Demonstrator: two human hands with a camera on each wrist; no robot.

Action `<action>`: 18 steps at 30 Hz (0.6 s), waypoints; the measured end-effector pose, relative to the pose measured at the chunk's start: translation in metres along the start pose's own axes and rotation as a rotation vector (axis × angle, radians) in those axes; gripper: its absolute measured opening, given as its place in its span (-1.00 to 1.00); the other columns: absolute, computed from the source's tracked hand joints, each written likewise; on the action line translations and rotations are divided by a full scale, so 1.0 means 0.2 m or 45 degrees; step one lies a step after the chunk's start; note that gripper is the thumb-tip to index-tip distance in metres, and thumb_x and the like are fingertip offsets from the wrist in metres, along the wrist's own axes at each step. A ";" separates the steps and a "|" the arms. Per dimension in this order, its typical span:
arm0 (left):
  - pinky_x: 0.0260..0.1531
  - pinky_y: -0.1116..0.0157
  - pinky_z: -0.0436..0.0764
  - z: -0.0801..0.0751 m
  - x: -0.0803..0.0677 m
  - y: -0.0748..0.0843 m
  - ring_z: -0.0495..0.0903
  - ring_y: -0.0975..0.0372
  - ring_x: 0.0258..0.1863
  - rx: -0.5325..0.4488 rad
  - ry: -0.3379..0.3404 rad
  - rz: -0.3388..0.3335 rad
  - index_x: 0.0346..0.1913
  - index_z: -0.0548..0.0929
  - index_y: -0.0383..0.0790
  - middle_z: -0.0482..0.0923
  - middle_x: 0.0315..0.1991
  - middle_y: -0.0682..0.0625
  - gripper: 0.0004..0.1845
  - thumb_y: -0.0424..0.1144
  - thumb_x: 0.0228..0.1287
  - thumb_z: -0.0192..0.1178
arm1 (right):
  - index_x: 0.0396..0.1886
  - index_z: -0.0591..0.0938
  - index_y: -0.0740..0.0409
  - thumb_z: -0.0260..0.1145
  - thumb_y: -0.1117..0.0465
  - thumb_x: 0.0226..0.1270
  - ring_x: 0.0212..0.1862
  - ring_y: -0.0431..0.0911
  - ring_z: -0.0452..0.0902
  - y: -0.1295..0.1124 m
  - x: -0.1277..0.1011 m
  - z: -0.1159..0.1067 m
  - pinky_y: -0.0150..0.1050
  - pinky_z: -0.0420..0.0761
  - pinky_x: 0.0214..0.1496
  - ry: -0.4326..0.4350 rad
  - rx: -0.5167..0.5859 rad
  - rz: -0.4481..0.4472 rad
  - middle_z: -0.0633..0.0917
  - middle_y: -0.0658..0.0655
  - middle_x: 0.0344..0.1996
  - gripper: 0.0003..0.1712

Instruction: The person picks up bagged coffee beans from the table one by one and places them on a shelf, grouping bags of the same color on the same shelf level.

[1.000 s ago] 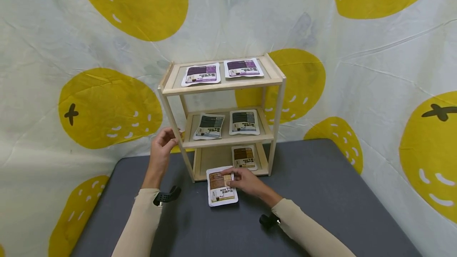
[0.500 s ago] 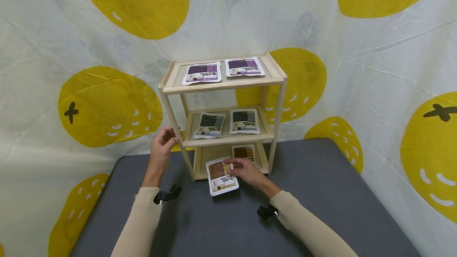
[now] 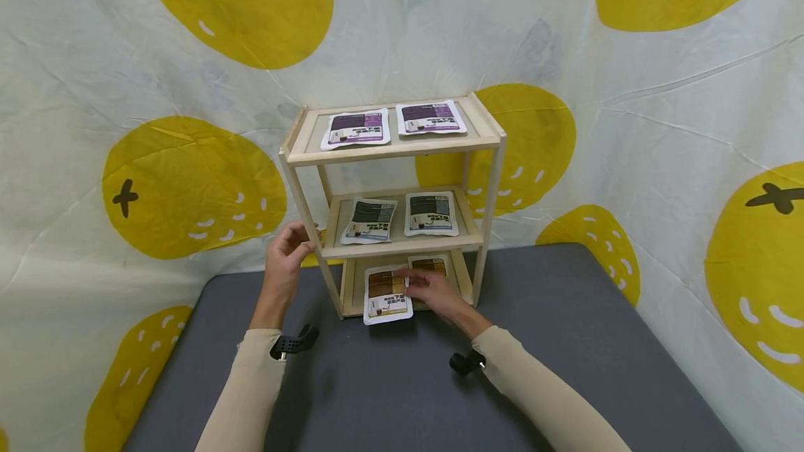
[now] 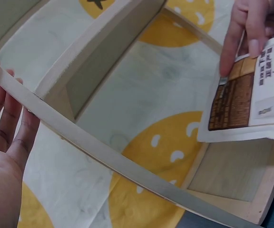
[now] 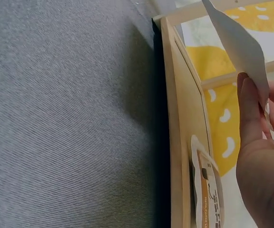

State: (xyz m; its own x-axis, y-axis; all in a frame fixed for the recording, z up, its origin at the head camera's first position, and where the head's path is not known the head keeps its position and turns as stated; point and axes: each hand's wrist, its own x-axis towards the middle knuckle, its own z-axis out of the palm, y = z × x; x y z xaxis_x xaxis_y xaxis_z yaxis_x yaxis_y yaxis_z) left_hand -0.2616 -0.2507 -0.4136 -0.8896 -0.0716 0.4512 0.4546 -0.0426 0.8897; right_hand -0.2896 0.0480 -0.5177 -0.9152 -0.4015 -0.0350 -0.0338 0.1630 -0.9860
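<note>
Steadying the wooden shelf [image 3: 389, 152] from its left side, our left hand [image 3: 285, 257] lies with loosely spread fingers against the front left post, gripping nothing. Moving right, our right hand [image 3: 433, 291] pinches a brown pouch [image 3: 386, 294] by its right edge — the pouch hangs over the front lip of the bottom shelf, partly in, partly out above the grey table [image 3: 565, 340]. Just beside it lies a second brown pouch [image 3: 430, 265], with two dark pouches on the middle shelf and two purple ones on top.

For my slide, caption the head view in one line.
Right hand slides a brown pouch onto the wooden rack's bottom shelf while the left hand steadies its front post.
</note>
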 end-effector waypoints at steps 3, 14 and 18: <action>-0.12 0.37 0.60 0.00 0.00 -0.01 0.57 0.17 -0.18 0.001 -0.006 0.010 0.10 0.51 -0.57 0.58 -0.20 -0.01 -0.72 -0.51 0.39 0.13 | 0.32 0.60 0.09 0.36 0.25 0.41 0.12 0.01 0.59 0.00 0.02 -0.01 0.09 0.61 0.15 -0.008 0.019 -0.010 0.61 0.21 0.24 -0.51; -0.15 0.36 0.61 0.00 0.00 -0.01 0.58 0.16 -0.20 0.002 -0.002 0.029 0.09 0.51 -0.57 0.60 -0.22 -0.03 -0.73 -0.55 0.36 0.11 | 0.41 0.51 -0.02 0.34 0.18 0.44 0.13 0.07 0.58 0.01 0.06 -0.04 0.07 0.65 0.09 -0.026 -0.030 -0.002 0.52 0.24 0.27 -0.44; -0.15 0.35 0.61 0.00 0.00 -0.01 0.58 0.17 -0.19 -0.010 0.006 0.028 0.08 0.51 -0.58 0.59 -0.20 -0.08 -0.73 -0.56 0.36 0.12 | 0.41 0.52 -0.06 0.37 0.19 0.41 0.27 0.16 0.47 0.02 0.08 -0.04 0.15 0.60 0.16 -0.012 -0.031 -0.010 0.49 0.24 0.29 -0.42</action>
State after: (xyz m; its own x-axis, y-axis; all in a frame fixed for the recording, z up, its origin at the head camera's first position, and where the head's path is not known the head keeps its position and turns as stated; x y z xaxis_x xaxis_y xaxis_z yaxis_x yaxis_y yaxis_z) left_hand -0.2626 -0.2509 -0.4156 -0.8791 -0.0773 0.4703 0.4745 -0.0486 0.8789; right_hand -0.3073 0.0494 -0.5201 -0.9110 -0.4115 -0.0287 -0.0512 0.1819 -0.9820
